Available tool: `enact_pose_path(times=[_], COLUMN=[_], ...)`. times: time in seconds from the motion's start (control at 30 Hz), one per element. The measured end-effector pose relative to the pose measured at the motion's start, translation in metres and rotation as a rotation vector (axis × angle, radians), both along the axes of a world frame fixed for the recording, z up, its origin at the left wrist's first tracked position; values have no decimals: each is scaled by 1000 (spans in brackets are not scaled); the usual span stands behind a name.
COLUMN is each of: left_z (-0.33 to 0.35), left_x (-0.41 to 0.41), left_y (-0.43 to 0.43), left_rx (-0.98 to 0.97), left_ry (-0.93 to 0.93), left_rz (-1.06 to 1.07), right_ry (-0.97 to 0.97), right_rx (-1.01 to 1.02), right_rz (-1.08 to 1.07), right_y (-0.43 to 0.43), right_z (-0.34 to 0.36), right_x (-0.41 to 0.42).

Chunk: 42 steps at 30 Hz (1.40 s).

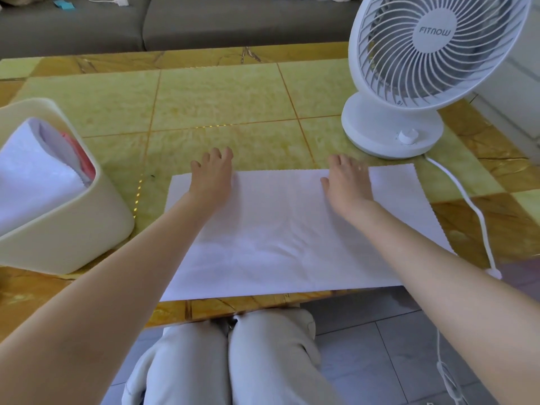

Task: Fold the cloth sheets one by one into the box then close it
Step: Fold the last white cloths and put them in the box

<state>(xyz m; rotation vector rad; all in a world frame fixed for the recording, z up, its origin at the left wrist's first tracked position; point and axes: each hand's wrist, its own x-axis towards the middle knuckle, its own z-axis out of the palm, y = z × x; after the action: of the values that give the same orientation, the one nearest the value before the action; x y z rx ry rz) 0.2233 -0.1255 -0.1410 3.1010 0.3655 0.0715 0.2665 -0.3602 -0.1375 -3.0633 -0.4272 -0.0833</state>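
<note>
**Cloth flat, hands on far edge**

Box [73,238] at L, folded sheets [35,176] inside. Next, white cloth [271,229] lies flat on table [219,103]. L hand [211,176] on cloth's far edge, fingers bent; grip: can't tell. R hand [347,185] flat on cloth, fingers straight. Fan [423,68] far R.

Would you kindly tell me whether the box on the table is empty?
No, the box holds folded cloths, white ones with a pink one behind them.
</note>
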Motion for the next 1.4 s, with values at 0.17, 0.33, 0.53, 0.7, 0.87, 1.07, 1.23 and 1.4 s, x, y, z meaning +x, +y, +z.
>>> enact_pose_path(times=[0.17,0.33,0.53,0.7,0.87,1.07,1.23,1.4], left_z=[10,2,-5,-7,1,13,15,24], left_x=[-39,-96,-131,-152,-167,-185,-189,-192], left_y=[-44,-85,-83,-75,-77,-83,-82,-84], left_rx=[-159,-160,-105,-177,-134,-219,-147,-145], left_ry=[6,102,91,129,121,197,221,230], left_rz=[-93,-158,-286,-307,-236,-318,-304,-283], right_ry=[128,249,191,239,193,189,183,168], right_rx=[224,253,215,146,92,240,195,131], right_rz=[199,259,281,306,358,258,250,184], right_y=[18,19,-8,-36,-59,-71,-76,-94], right_z=[8,6,-7,-16,-12,-4,5,12], right_x=[-61,-125,-167,-181,-185,-183,-185,-180])
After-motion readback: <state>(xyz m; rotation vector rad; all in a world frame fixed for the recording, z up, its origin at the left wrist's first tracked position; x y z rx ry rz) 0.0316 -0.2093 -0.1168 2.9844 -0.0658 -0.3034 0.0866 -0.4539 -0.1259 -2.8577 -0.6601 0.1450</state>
